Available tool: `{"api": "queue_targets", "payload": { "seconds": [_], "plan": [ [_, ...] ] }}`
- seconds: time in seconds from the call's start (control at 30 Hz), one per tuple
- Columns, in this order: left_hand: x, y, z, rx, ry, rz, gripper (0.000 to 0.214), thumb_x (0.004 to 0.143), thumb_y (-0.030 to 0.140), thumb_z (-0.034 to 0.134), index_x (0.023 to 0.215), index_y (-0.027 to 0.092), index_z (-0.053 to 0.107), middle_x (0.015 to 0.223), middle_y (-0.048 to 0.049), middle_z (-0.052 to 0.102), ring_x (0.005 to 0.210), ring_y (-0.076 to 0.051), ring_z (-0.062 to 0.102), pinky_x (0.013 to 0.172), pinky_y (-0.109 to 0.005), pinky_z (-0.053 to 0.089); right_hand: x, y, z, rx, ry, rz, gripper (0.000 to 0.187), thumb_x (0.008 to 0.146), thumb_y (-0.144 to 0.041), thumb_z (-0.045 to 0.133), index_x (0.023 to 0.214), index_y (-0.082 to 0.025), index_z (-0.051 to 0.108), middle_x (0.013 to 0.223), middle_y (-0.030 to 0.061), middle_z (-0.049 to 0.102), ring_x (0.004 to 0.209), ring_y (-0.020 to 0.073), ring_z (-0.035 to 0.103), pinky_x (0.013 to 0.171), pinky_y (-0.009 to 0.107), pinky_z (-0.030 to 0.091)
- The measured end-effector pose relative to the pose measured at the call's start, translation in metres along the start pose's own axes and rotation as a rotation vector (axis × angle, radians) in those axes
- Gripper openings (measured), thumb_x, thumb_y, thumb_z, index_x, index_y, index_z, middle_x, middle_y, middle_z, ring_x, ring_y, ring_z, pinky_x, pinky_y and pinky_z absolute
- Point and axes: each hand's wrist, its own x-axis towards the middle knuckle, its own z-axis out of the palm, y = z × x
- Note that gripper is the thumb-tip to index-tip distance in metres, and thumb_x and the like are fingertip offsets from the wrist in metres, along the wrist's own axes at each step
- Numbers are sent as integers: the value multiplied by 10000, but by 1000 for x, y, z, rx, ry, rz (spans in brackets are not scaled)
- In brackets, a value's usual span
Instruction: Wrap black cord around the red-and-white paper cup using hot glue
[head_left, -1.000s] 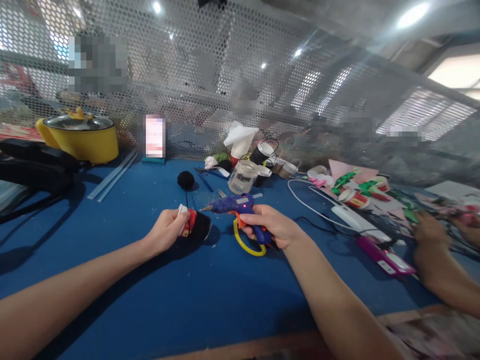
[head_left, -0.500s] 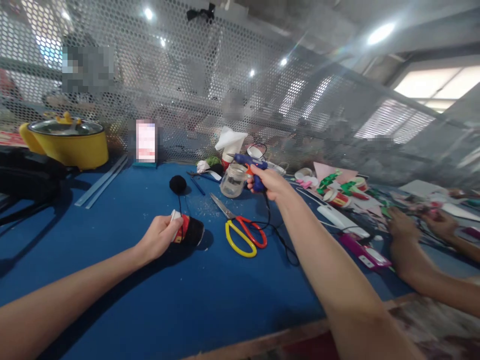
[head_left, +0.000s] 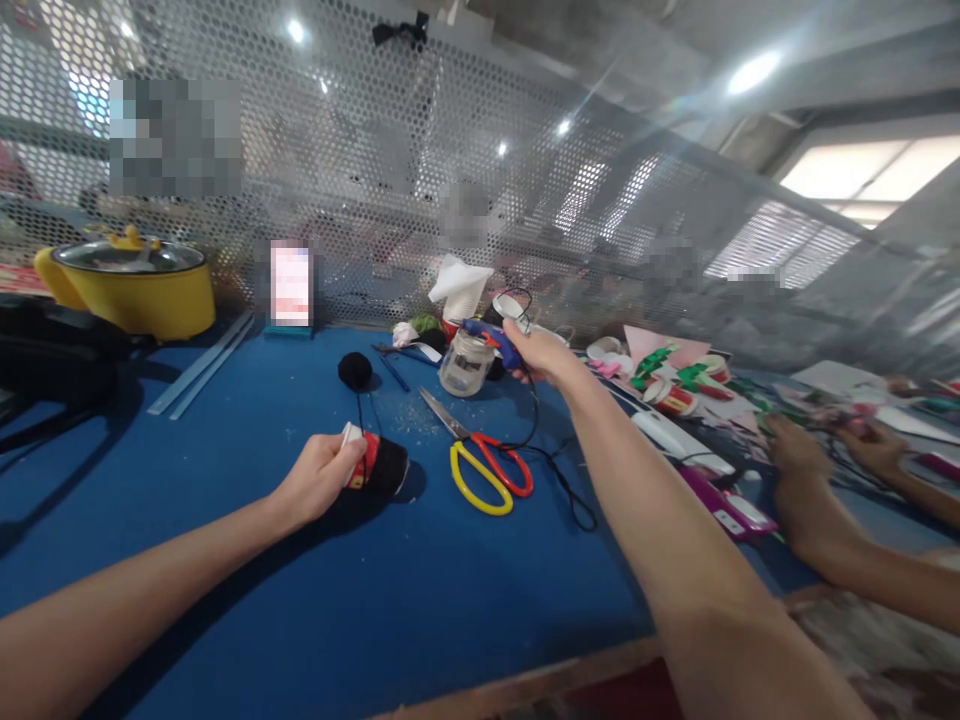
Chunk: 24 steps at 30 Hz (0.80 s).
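Observation:
My left hand (head_left: pixel 319 478) is closed round a small black, red and white craft piece (head_left: pixel 377 463) resting on the blue table (head_left: pixel 420 600). My right hand (head_left: pixel 538 352) is stretched far forward, closed on a blue hot glue gun (head_left: pixel 487 336), whose nozzle is over a small glass jar (head_left: pixel 465 362). The gun's black cord (head_left: pixel 553 465) trails back across the table. Scissors with yellow and red handles (head_left: pixel 480 462) lie between my hands. A black pom-pom (head_left: pixel 355 370) sits behind the craft piece.
A perforated metal screen (head_left: pixel 420 190) closes the back of the table. A yellow pot (head_left: pixel 135 285) stands at the far left beside a black bag (head_left: pixel 52 355). Ribbon rolls and craft scraps (head_left: pixel 675 380) clutter the right, where another person's hands (head_left: pixel 806 480) work.
My right hand carried the glue gun from near the craft piece forward to the jar at the back, uncovering the scissors. My left hand kept still on the craft piece.

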Motion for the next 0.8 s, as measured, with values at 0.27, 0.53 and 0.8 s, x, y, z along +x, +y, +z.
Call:
{"api": "queue_targets", "payload": {
  "seconds": [0.27,0.53,0.8],
  "plan": [
    [-1,3,2,83,1,42,311,713,344,320,459,166,337,442,49,268,414,-65,245,400,-209,194,-80,-24,42,-230,6,-681,415,751,-465,364,630,-142,593,598,51,562,585,150,504,546,257,319],
    [-6,3,0,242,-57,230,307,733,266,296,441,173,291,436,53,279,410,-56,254,411,-198,211,-100,-34,116,-50,-568,-614,335,722,-405,438,548,-143,553,465,-22,450,460,78,390,462,218,274],
    [-6,7,3,72,-72,101,312,720,335,330,460,163,319,441,57,291,410,-52,254,401,-192,207,-102,-23,106,265,-497,-520,177,684,-317,482,683,-147,533,643,-9,518,543,71,421,516,201,340]
  ]
}}
